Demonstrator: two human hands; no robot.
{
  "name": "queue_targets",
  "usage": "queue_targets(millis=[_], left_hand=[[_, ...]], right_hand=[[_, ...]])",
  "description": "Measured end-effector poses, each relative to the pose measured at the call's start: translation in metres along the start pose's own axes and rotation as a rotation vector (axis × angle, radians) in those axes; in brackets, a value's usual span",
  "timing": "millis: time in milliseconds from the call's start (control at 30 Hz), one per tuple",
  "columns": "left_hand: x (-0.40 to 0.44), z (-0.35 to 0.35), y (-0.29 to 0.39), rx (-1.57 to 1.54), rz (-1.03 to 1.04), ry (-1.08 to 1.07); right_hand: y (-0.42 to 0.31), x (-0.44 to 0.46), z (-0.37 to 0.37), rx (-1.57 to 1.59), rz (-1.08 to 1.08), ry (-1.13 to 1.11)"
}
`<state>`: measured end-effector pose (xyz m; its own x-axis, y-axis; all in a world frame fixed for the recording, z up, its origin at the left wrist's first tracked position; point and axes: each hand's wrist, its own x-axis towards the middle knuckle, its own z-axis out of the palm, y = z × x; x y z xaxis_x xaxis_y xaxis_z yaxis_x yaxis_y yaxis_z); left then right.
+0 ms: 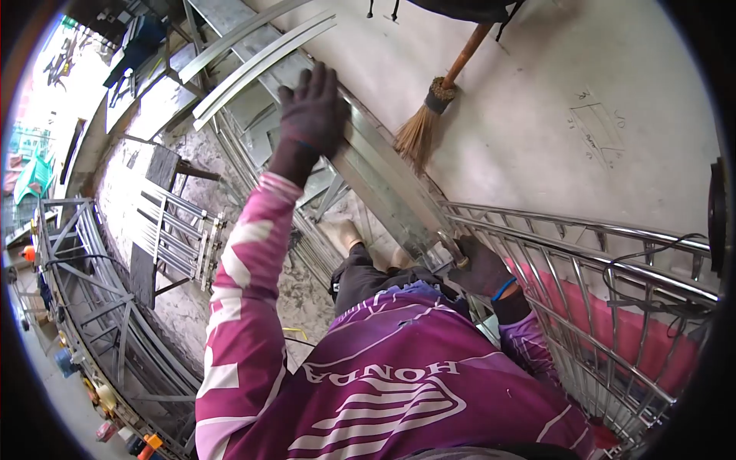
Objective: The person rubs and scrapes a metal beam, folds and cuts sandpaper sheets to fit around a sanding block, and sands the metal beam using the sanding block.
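My left hand (310,115), in a dark glove, is stretched out over a long metal channel (387,192). Its fingers are extended and its palm faces down; whether it presses on the metal I cannot tell. At the near end of the channel my right hand (483,264), also gloved, is closed around something small with a shiny metal part (446,244). Most of that thing is hidden by the fingers. Curved light metal strips (264,69) lie just beyond my left hand.
A straw broom (429,115) leans against the pale wall (552,115), which bears pencil marks. Shiny tubular railing (583,284) stands at right. On the left are a metal rack (172,230) and a steel frame (115,307) with long bars. My bare foot (341,236) is beside the channel.
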<state>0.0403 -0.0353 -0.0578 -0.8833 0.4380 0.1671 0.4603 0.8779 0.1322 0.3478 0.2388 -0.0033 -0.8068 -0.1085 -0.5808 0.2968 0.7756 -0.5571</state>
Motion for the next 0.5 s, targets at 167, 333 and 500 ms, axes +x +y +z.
queue_targets(millis=[167,333,500], left_hand=[[-0.022,-0.002,0.035,0.075,0.006,0.062],[-0.058,-0.011,0.057,-0.033,-0.009,0.079],[-0.014,-0.001,0.018,0.027,-0.149,0.105]], right_hand=[[0.014,-0.007,0.028,0.089,0.001,0.247],[0.009,-0.006,0.027,0.091,-0.001,0.248],[-0.003,-0.003,0.022,0.072,0.078,0.220]])
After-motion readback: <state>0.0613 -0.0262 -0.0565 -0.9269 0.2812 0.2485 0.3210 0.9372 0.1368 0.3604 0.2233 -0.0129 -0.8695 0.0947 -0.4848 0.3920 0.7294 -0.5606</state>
